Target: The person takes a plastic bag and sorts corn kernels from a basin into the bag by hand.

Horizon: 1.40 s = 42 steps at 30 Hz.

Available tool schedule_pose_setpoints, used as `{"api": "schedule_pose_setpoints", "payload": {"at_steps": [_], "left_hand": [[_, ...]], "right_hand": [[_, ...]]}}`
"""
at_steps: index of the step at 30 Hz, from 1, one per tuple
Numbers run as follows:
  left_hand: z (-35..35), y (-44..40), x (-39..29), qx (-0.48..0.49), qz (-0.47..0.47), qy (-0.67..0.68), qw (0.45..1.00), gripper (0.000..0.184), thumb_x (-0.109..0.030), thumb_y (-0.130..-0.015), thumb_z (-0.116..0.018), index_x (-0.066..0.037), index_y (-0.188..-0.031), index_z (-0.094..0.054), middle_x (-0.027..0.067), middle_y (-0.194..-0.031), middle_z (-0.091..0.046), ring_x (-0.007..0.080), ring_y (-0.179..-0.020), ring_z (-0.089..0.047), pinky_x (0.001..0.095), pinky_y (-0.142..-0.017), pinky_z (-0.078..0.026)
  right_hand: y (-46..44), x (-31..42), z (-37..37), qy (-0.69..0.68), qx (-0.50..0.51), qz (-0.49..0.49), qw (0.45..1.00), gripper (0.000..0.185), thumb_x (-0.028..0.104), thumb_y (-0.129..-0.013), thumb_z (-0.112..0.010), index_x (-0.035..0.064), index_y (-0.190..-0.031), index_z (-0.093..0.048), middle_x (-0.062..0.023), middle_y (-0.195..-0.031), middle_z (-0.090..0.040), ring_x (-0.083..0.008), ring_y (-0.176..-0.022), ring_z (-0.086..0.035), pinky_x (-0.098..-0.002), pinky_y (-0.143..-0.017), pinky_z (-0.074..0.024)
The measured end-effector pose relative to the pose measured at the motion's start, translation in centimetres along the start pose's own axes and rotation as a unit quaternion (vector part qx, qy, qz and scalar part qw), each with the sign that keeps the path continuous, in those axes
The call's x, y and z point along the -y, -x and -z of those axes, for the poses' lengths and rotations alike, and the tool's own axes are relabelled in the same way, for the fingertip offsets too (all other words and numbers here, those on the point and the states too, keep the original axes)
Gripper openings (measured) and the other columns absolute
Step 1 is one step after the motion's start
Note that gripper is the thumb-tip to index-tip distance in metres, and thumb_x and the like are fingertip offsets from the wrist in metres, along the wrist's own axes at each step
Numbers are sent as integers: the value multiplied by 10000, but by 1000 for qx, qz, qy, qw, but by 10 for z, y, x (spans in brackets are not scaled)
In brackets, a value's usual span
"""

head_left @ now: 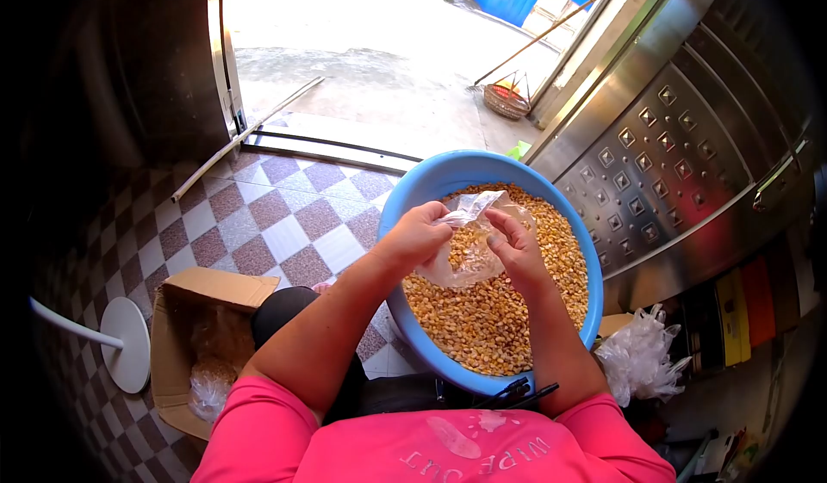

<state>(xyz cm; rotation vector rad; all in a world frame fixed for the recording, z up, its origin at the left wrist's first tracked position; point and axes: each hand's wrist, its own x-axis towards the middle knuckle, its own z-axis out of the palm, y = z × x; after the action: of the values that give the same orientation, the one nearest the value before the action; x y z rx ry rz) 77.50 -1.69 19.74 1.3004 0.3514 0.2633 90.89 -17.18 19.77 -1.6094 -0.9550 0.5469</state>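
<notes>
A big blue basin in front of me holds a deep layer of dried yellow corn kernels. Over the kernels hangs a clear plastic bag, its gathered upper edge stretched between my hands. My left hand pinches that edge on one side, fingers closed. On the other side my right hand has its thumb and fingers closed on the bag's edge. Kernels show through the thin film, so I cannot tell whether any lie inside the bag.
A cardboard box with filled plastic bags stands at my left, beside a white round base. More clear bags are bunched to the right. A metal door, a white pole and a wicker basket are farther off.
</notes>
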Motion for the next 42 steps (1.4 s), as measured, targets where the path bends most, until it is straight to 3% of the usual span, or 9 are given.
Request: {"api": "schedule_pose_setpoints", "payload": {"at_steps": [5,9,10,13,22,28,35,39,42], "left_hand": [[1,0,0,3,-2,-9,1000,167,-158,-849,-571,-34,-957,-544,-2,-632,-504,51,-433,-442,207,-374,-345],[0,0,-1,1,5,-9,1000,177,-188,-857,-585,-39,-946,-546,-8,-624,-494,51,-432,-435,210,-376,-343],[-1,1,-3,3,6,-16,1000,178,-193,-858,-585,-41,-940,-545,-10,-622,-490,51,-431,-432,211,-377,-342],[-1,1,-2,-2,8,-22,1000,174,-196,-861,-580,-42,-933,-543,-17,-613,-477,51,-428,-421,214,-377,-335],[0,4,-5,11,3,-11,1000,154,-176,-861,-570,-41,-929,-540,-18,-603,-471,50,-420,-412,212,-372,-327],[1,3,-4,9,0,-15,1000,146,-166,-864,-566,-36,-923,-537,-15,-601,-475,52,-416,-414,211,-371,-331],[1,4,-5,10,-1,-17,1000,154,-164,-867,-559,-31,-940,-535,-13,-608,-479,53,-428,-429,211,-376,-339],[1,3,-3,9,-4,-17,1000,160,-154,-860,-556,-27,-955,-537,-8,-629,-490,55,-446,-443,210,-384,-347],[1,2,-2,7,-8,-20,1000,161,-147,-854,-555,-26,-959,-537,-6,-637,-494,56,-453,-448,209,-387,-350]], "right_hand": [[12,29,-5,23,147,-126,981,175,60,-855,-549,14,-1012,-611,-34,-809,-639,-83,-681,-575,-220,-608,-471],[27,35,-19,288,374,-69,879,210,129,-831,-591,73,-1031,-616,-86,-770,-626,-163,-670,-614,-308,-618,-491],[28,40,-26,365,390,-72,843,242,177,-763,-606,61,-973,-638,-156,-810,-637,-283,-744,-628,-383,-685,-495],[31,34,-39,499,413,-65,759,304,217,-759,-607,97,-1037,-627,-164,-843,-643,-311,-778,-628,-400,-688,-487],[41,15,-60,458,489,-77,738,212,168,-745,-588,49,-920,-583,-171,-814,-624,-322,-763,-610,-419,-686,-462],[35,12,-54,384,521,-84,757,216,117,-748,-593,52,-954,-590,-150,-826,-634,-279,-780,-613,-388,-681,-468],[17,34,-23,128,485,-209,840,160,92,-830,-564,50,-983,-582,-53,-779,-588,-105,-552,-538,-255,-468,-432],[14,26,-6,-111,338,-250,901,168,114,-876,-562,61,-1035,-556,-45,-809,-583,-76,-498,-506,-204,-417,-405],[6,8,-4,-334,203,-230,891,223,64,-883,-530,26,-1102,-528,-102,-893,-605,-129,-627,-598,-245,-516,-532]]}}
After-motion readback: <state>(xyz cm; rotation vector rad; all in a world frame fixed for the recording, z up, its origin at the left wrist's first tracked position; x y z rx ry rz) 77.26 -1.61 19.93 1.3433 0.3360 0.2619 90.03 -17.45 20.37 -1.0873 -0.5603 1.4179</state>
